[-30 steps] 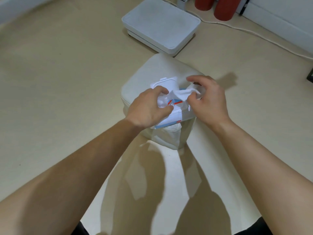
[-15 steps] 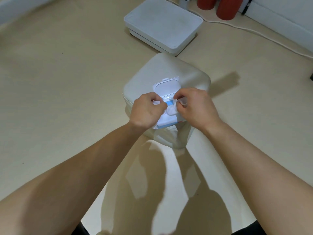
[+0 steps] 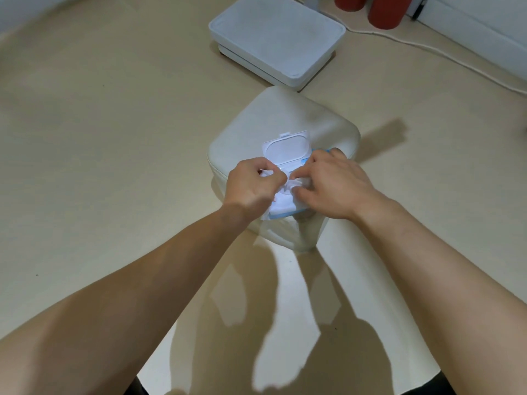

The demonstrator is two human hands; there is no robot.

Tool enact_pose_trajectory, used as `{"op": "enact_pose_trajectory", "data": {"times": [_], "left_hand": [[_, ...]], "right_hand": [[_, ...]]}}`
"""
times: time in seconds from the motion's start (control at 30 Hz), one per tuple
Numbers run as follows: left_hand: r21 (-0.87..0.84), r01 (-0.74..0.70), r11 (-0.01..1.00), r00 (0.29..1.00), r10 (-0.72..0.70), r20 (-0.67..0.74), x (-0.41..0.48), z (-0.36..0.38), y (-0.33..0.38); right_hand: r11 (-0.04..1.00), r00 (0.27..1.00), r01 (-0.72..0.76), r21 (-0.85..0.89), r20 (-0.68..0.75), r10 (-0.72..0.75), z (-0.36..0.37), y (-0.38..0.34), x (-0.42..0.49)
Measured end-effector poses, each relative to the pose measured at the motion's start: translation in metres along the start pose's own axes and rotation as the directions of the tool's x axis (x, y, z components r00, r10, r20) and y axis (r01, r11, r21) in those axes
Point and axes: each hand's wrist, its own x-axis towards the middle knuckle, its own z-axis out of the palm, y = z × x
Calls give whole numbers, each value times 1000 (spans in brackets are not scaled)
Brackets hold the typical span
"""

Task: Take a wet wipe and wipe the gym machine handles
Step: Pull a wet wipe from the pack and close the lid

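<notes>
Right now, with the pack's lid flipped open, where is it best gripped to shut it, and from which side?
Pinch the tab on the far edge of the lid, coming from above. The lid is flipped open, hinged on its near side, so the tab is the free end, clear of the left hand and right hand.

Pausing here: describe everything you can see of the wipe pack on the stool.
The soft white wet-wipe pack with blue edges lies on the cream padded stool. Its white hard-plastic flip lid stands open, tipped away from the camera. A crumpled white wipe bulges from the opening. The left hand and right hand cover its sides, fingers pinching wipe material; its label is hidden.
</notes>
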Motion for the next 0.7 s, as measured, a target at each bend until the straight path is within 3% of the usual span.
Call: {"op": "enact_pose_trajectory", "data": {"times": [0.1,0.17,0.3,0.43,0.6,0.7], "left_hand": [[17,-44,999,999,44,16,-1,0,-2],[7,-61,998,998,61,33,-1,0,-2],[-28,-81,996,996,81,25,-1,0,0],[-62,-91,994,995,93,38,-2,0,-1],[-109,-25,994,1000,26,7,1,1,-2],[-154,15,988,1000,-17,-11,2,3,-3]], "right_hand": [[1000,1000,12,-4,26,-12,-2,-1,6],[996,999,-34,88,16,32,0,-2,10],[908,954,-247,339,-76,288,10,-7,21],[827,893,-360,432,-97,440,13,-11,31],[882,925,-292,369,-127,359,21,-14,30],[933,967,-228,279,-47,250,16,-12,25]]}}
